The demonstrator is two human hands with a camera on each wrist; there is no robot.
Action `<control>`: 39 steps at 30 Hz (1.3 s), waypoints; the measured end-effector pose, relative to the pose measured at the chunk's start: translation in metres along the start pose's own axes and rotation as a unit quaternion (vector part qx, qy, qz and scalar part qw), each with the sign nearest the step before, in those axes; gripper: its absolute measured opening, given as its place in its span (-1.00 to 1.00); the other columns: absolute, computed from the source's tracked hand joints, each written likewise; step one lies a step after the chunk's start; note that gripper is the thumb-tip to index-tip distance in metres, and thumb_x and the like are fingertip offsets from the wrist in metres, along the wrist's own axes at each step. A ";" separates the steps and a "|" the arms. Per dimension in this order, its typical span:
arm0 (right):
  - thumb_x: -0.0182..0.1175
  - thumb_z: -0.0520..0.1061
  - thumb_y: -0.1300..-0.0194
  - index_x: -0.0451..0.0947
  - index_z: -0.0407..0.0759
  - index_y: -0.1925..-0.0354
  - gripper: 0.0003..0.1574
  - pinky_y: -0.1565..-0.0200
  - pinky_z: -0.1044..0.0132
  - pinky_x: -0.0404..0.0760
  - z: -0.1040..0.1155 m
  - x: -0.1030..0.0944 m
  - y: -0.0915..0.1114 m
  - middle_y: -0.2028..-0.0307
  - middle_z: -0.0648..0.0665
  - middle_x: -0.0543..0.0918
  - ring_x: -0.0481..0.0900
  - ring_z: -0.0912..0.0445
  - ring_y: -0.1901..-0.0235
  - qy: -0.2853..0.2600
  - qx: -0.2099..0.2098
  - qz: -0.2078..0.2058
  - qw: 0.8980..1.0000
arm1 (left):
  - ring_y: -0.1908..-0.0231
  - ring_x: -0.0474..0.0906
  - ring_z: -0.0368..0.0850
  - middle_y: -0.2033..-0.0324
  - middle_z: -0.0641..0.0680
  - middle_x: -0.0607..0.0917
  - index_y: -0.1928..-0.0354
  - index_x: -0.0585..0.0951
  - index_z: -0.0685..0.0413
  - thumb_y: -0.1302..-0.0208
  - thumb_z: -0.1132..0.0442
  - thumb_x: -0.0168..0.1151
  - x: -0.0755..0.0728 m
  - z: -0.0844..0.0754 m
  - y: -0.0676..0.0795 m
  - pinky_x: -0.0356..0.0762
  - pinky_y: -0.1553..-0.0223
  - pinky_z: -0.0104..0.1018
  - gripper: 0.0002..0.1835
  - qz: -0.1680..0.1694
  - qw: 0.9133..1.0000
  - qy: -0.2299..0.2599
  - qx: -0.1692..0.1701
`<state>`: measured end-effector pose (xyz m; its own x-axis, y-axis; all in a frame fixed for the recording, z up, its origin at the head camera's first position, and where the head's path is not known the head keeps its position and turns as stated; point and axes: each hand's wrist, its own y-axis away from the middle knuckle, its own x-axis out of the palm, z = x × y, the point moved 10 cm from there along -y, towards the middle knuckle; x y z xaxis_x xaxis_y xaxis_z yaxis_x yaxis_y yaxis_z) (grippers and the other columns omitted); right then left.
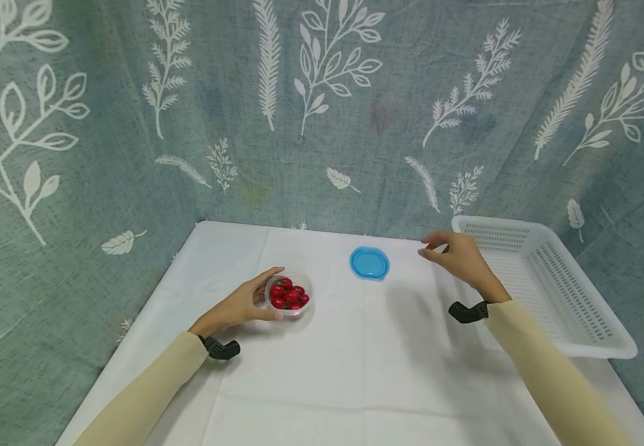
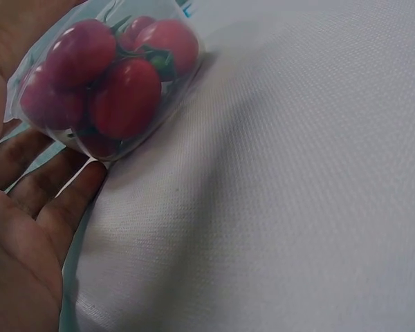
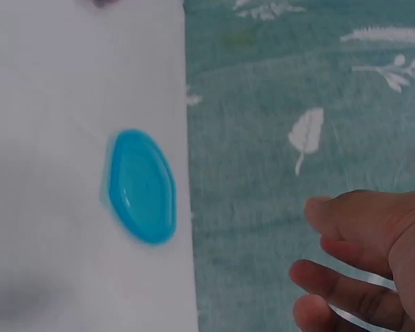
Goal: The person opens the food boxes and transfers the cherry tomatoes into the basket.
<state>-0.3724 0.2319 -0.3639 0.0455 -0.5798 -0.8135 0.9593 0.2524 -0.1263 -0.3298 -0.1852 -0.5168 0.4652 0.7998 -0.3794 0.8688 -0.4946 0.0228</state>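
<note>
Left grip (image 1: 244,300) clamped round the tub (image 1: 295,313), likely steadying its tomatoes (image 1: 290,296) | tub sits left of the blue lid (image 1: 369,263) | right grip (image 1: 460,255) empty, fingers apart, near the basket (image 1: 600,351)!

White fabric tablecloth (image 1: 322,371): evenly lit from above for you.
Your beige sleeves (image 1: 550,365): soft shadows pooling beneath both.
Glossy red tomatoes (image 2: 128,97): glinting in your dimmer, greyish left wrist view, a shadow band crossing nearby.
Round blue plastic lid (image 3: 144,187): hazy in your right wrist view, rim blurred and ghosting.
</note>
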 end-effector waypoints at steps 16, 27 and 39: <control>0.41 0.01 -0.37 0.69 -0.05 -0.10 -0.62 0.46 0.20 0.57 0.075 0.069 0.000 0.10 -0.07 0.75 0.55 0.11 0.47 -0.051 -0.093 0.037 0.994 | -0.57 0.02 0.00 -0.58 -0.04 0.13 -0.63 0.11 -0.31 -0.05 0.04 0.67 -0.002 -0.002 0.002 0.19 -0.48 -0.07 0.18 -0.002 1.000 0.006 0.007; 0.45 -0.01 -0.33 0.72 -0.02 -0.04 -0.67 0.47 0.27 0.60 0.125 0.122 0.003 0.14 0.07 0.72 0.56 0.16 0.50 -0.067 -0.156 0.074 0.983 | -0.56 0.05 0.01 -0.57 -0.05 0.16 -0.63 0.11 -0.35 -0.04 0.02 0.67 -0.004 0.000 0.002 0.22 -0.47 -0.04 0.18 -0.003 1.000 0.004 0.006; 0.46 -0.03 -0.32 0.69 -0.13 -0.15 -0.53 0.49 0.35 0.55 0.163 0.176 0.010 0.00 -0.08 0.74 0.53 0.13 0.57 -0.059 -0.197 0.133 0.970 | -0.55 0.08 0.04 -0.58 -0.01 0.13 -0.65 0.05 -0.26 -0.07 0.03 0.65 0.001 -0.003 -0.001 0.24 -0.46 0.04 0.21 0.004 1.000 0.011 -0.006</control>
<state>-0.3093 0.0061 -0.4163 0.3305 -0.5324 -0.7794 0.7294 0.6681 -0.1471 -0.3293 -0.1831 -0.5145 0.4760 0.8028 -0.3590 0.8669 -0.4970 0.0380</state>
